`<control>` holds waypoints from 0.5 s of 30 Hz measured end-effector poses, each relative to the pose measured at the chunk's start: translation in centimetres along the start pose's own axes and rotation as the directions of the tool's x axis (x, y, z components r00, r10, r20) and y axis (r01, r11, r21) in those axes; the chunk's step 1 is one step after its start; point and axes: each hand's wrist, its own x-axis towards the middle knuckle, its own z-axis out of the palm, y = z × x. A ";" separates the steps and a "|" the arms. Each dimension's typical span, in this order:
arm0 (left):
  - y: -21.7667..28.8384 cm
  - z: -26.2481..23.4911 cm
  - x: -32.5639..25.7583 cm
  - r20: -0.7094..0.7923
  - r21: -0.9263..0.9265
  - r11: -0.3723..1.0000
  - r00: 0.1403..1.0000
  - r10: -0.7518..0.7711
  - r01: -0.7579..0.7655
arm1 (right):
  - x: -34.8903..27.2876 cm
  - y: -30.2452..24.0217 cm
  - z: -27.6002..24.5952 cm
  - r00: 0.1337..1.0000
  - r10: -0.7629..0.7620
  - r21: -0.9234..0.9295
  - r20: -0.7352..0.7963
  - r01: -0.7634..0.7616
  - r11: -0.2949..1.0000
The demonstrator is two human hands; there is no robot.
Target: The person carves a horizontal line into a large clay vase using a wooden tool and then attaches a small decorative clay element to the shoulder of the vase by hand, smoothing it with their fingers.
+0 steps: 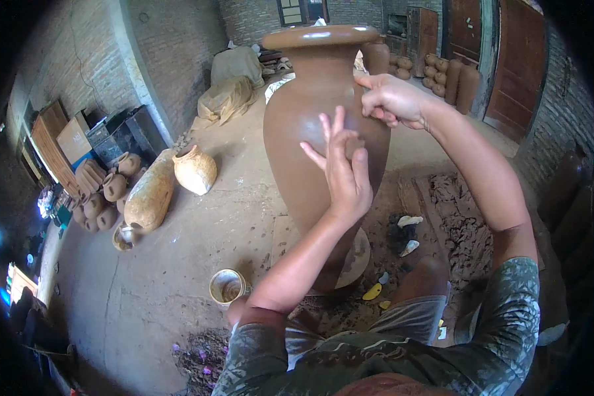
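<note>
A tall brown clay vase (290, 125) with a wide flared rim stands upright in front of me on a round pale base (360, 264). A clay handle (377, 58) shows on the right of its neck; my hand hides its lower end. In front of the vase's body is my left hand (343, 168), open, fingers spread, nothing in it. Whether it touches the clay I cannot tell. My right hand (396, 101) is at the vase's right shoulder, below the handle. Its index finger points left against the neck's base while the other fingers curl closed, hiding anything inside them.
A bucket (229, 288) stands left of my knees. Wet clay (465, 224) lies spread at the right, near a yellow scraper piece (372, 292). A pale round pot (195, 171) and a long jar (150, 195) are at the left. Stacked pots (434, 72) line the back.
</note>
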 end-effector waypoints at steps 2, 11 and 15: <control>0.8 -1.0 -0.7 0.054 -0.104 0.995 0.998 0.016 -0.010 | 0.3 0.2 -0.6 1.000 0.010 0.143 -0.006 -0.009 0.990; -10.5 -9.3 5.1 -0.062 0.064 0.996 0.996 0.063 -0.059 | 1.0 -0.1 0.7 0.999 -0.002 0.244 -0.037 0.012 0.970; -10.9 -6.9 3.9 -0.085 -0.082 0.996 0.996 -0.030 0.023 | 1.0 0.4 0.8 0.998 -0.032 0.252 -0.057 0.045 0.967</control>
